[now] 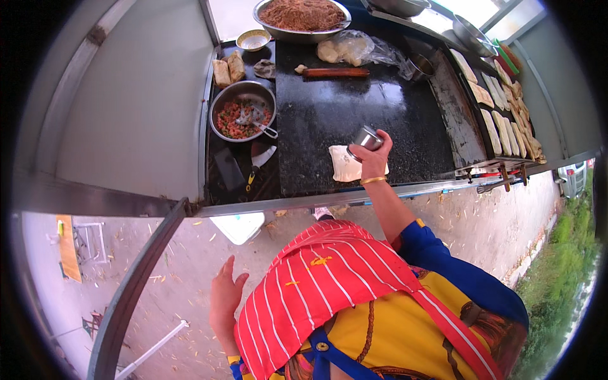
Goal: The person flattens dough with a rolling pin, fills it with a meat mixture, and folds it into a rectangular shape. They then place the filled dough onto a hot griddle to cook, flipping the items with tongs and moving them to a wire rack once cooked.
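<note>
My right hand (374, 156) grips a small metal shaker (367, 138), tilted above a flat rectangular piece of dough (345, 164). That dough lies near the front edge of the black worktop (323, 114), partly hidden by the hand and shaker. Off the counter at the lower left, my left hand (227, 292) hangs with its fingers apart and holds nothing. A steel bowl (214, 118) of chopped red and green filling with a slotted spoon (256, 121) in it stands left of the worktop. Below the bowl lies a scraper with a black and yellow handle (250, 179).
A reddish wooden rolling pin (336, 72) and a plastic bag of dough balls (346, 47) lie farther back. Behind stands a large bowl of brown filling (304, 37). Strips of dough (491, 131) cover a griddle at right. Two wrapped-looking blocks (229, 70) and a phone-like dark slab (229, 168) are left.
</note>
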